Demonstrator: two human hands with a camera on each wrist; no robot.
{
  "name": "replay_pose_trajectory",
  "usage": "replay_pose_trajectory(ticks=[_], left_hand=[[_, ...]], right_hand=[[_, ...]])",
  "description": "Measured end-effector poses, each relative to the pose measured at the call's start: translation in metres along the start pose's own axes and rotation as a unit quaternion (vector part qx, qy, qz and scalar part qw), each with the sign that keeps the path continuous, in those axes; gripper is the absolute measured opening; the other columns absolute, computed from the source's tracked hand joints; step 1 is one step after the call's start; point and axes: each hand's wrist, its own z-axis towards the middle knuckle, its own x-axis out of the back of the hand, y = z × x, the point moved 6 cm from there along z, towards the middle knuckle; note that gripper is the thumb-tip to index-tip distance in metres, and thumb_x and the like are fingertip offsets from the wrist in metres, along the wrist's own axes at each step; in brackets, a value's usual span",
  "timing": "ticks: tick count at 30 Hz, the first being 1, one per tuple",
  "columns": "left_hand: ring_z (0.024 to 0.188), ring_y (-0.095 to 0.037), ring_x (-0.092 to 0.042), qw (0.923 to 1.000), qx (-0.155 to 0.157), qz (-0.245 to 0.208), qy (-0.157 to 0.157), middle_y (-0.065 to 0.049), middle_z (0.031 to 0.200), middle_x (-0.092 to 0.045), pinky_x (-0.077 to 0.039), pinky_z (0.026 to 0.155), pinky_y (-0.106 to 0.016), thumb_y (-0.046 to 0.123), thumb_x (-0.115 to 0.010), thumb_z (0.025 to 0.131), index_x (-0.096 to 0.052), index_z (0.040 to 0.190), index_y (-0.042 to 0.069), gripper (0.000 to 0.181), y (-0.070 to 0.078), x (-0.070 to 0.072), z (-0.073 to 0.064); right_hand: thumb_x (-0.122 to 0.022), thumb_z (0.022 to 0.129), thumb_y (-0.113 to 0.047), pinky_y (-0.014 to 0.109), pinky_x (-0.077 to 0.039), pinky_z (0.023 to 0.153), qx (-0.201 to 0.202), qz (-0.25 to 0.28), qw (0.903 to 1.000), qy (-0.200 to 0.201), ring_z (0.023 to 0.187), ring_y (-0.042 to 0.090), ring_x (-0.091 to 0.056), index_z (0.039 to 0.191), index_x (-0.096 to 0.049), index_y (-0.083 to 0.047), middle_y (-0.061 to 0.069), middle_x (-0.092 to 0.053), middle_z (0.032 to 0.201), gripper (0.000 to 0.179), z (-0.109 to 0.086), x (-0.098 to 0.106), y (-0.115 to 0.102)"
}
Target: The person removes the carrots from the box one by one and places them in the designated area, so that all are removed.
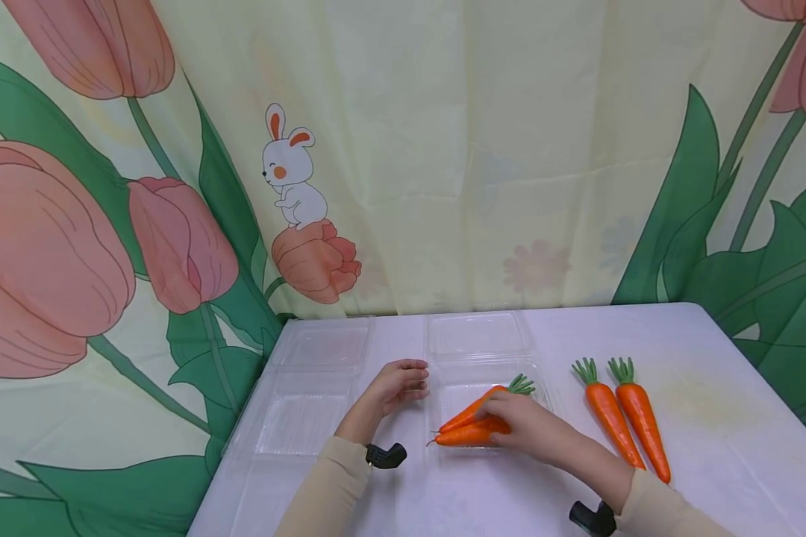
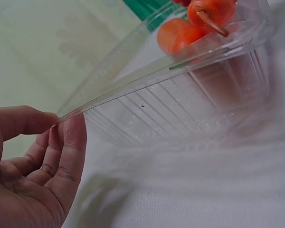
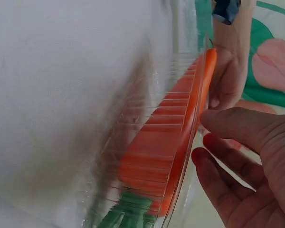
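My left hand [image 1: 399, 384] pinches the left rim of a clear plastic container [image 2: 147, 114] between thumb and fingers. Two orange carrots with green tops lie side by side in it, tips to the left: a rear carrot [image 1: 473, 410] and a front carrot [image 1: 466, 434]. Over the thick end of the front one is my right hand [image 1: 527, 425], hiding its top. In the right wrist view, the right thumb lies at the rim by a carrot [image 3: 156, 137], and the loosely bent fingers stand apart from it.
Two more carrots [image 1: 607, 421] [image 1: 641, 425] lie on the white table [image 1: 725, 462] to the right. A second clear container [image 1: 305, 421] sits at the left with its lid [image 1: 329, 343] folded back. The first container's lid [image 1: 477, 332] also lies back. A printed curtain [image 1: 416, 149] hangs behind.
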Motion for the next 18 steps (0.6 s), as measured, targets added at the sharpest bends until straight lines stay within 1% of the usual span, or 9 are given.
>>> replay_pose_trajectory(ticks=[2,4,9,13,18], left_hand=[[0.077,-0.016,-0.069,1.0,0.0,-0.001,0.001,-0.014,0.108,-0.068,-0.064,0.079,-0.029,0.009,-0.066,0.1,-0.059,0.135,-0.005,0.039,-0.0006,0.0,0.0002],[0.078,-0.017,-0.068,1.0,0.0,-0.002,0.001,-0.013,0.107,-0.068,-0.064,0.079,-0.029,0.009,-0.066,0.1,-0.059,0.135,-0.005,0.039,-0.0016,0.0,0.0005],[0.078,-0.016,-0.068,1.0,0.002,-0.004,-0.001,-0.01,0.103,-0.066,-0.064,0.078,-0.028,0.009,-0.066,0.099,-0.059,0.135,-0.006,0.039,-0.003,0.0,0.0018],[0.077,-0.016,-0.068,1.0,-0.002,-0.005,0.0,-0.009,0.1,-0.066,-0.064,0.078,-0.029,0.008,-0.066,0.099,-0.059,0.134,-0.006,0.039,-0.0021,0.0003,0.0018],[0.076,-0.015,-0.068,1.0,0.0,-0.009,0.0,-0.01,0.102,-0.067,-0.064,0.078,-0.028,0.009,-0.066,0.099,-0.059,0.135,-0.007,0.039,-0.0016,0.0002,0.0016]], right_hand=[[-0.083,0.086,-0.01,0.03,-0.058,0.084,0.018,-0.029,0.9994,-0.001,0.097,0.013,-0.062,0.108,-0.076,-0.017,-0.006,-0.069,0.107,0.024,0.0013,-0.0035,-0.0032],[-0.083,0.086,-0.01,0.03,-0.059,0.085,0.025,-0.053,0.9983,-0.007,0.097,0.012,-0.061,0.108,-0.076,-0.018,-0.008,-0.069,0.107,0.025,0.0027,-0.007,-0.0046],[-0.083,0.086,-0.013,0.032,-0.058,0.085,0.029,-0.094,0.995,-0.016,0.096,0.012,-0.062,0.11,-0.076,-0.018,-0.008,-0.071,0.106,0.025,0.0047,-0.0097,-0.0056],[-0.086,0.083,-0.011,0.034,-0.06,0.085,0.039,-0.133,0.9903,-0.012,0.095,0.015,-0.064,0.11,-0.076,-0.016,-0.005,-0.073,0.105,0.029,0.0067,-0.0082,-0.0075],[-0.09,0.079,-0.014,0.032,-0.061,0.083,0.033,-0.159,0.9865,-0.02,0.089,0.011,-0.062,0.109,-0.077,-0.016,-0.005,-0.07,0.102,0.033,0.0094,-0.0102,-0.0064]])
